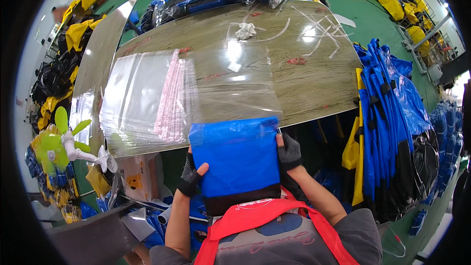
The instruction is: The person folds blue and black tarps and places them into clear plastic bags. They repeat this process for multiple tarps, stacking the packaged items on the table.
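Note:
A flat, folded blue item (pixel 235 159) of shiny tarpaulin-like sheet, with a black band along its near end, is held between my two hands at the table's near edge. My left hand (pixel 193 172), in a dark fingerless glove, grips its left side with the thumb on top. On the other side my right hand (pixel 288 151), gloved the same way, closes on the right edge near the far corner. A clear plastic bag (pixel 240 86) lies flat on the table, and its near end seems to cover the blue item's far edge.
A stack of clear bags (pixel 135 83) with pink-printed edges lies left on the wood-patterned table (pixel 314 86). White strips (pixel 324 29) and a crumpled white scrap (pixel 245 31) lie farther back. Blue-and-black items (pixel 387 118) hang at right; a green-bladed fan (pixel 68 137) stands left.

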Available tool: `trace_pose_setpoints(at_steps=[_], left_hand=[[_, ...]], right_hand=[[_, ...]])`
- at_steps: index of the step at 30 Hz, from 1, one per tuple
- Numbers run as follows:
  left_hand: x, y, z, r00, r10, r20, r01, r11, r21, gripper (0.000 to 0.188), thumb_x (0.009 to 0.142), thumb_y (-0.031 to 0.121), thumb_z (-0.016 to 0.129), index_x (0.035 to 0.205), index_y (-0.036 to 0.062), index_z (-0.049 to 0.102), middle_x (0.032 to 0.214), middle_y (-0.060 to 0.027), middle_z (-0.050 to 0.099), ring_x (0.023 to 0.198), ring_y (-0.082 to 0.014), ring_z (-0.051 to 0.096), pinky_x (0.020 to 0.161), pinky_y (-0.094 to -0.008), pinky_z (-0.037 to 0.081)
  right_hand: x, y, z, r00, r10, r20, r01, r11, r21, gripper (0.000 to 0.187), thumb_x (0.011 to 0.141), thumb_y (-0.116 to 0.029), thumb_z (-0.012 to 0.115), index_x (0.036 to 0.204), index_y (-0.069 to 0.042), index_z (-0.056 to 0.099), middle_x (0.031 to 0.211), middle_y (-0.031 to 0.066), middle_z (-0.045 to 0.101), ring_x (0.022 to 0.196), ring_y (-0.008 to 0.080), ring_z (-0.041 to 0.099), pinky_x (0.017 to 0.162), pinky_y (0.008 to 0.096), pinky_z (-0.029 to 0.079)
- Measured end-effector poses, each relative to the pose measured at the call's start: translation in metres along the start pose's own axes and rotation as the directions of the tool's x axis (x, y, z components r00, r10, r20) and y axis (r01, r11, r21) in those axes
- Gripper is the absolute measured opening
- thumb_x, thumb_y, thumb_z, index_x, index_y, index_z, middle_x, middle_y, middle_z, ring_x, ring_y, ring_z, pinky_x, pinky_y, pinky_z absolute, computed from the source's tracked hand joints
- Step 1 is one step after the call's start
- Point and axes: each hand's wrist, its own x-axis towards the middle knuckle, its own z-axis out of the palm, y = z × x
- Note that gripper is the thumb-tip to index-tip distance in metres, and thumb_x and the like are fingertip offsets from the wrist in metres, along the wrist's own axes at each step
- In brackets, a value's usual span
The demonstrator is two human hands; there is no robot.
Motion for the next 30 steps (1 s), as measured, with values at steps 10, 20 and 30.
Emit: trace_pose_setpoints(at_steps=[10, 20, 30], left_hand=[[0.005, -0.037, 0.006, 0.953, -0.271, -0.136, 0.298, 0.916, 0.268, 0.056, 0.089, 0.050, 0.059, 0.115, 0.0000, 0.061, 0.105, -0.0099, 0.065, 0.094, -0.0184, 0.061, 0.084, -0.0332, 0.049], [0.010, -0.027, 0.039, 0.961, 0.118, -0.248, -0.065, 0.975, 0.210, 0.046, 0.089, 0.038, 0.063, 0.116, 0.0008, 0.057, 0.106, -0.0107, 0.064, 0.093, -0.0192, 0.060, 0.081, -0.0341, 0.049], [-0.006, -0.036, 0.000, 0.966, 0.015, 0.258, 0.027, 0.987, -0.160, 0.072, 0.084, 0.039, 0.069, 0.138, 0.0005, 0.040, 0.128, -0.0142, 0.054, 0.117, -0.0231, 0.051, 0.101, -0.0383, 0.040]], right_hand=[[-0.024, 0.035, -0.069, 0.789, 0.239, 0.565, -0.320, 0.946, 0.047, 0.033, 0.088, -0.024, 0.058, 0.107, 0.002, 0.063, 0.095, 0.0188, 0.067, 0.089, 0.0302, 0.066, 0.079, 0.0384, 0.050], [0.021, -0.022, -0.036, 0.861, 0.436, 0.262, -0.508, 0.716, 0.479, 0.045, 0.089, -0.044, 0.062, 0.093, 0.000, 0.068, 0.081, 0.0050, 0.067, 0.073, 0.0125, 0.060, 0.068, 0.0279, 0.049], [-0.013, 0.012, -0.082, 0.639, 0.198, 0.743, -0.502, 0.839, 0.208, 0.073, 0.077, -0.050, 0.072, 0.128, -0.001, 0.053, 0.114, 0.0132, 0.063, 0.107, 0.0225, 0.058, 0.095, 0.0367, 0.045]])
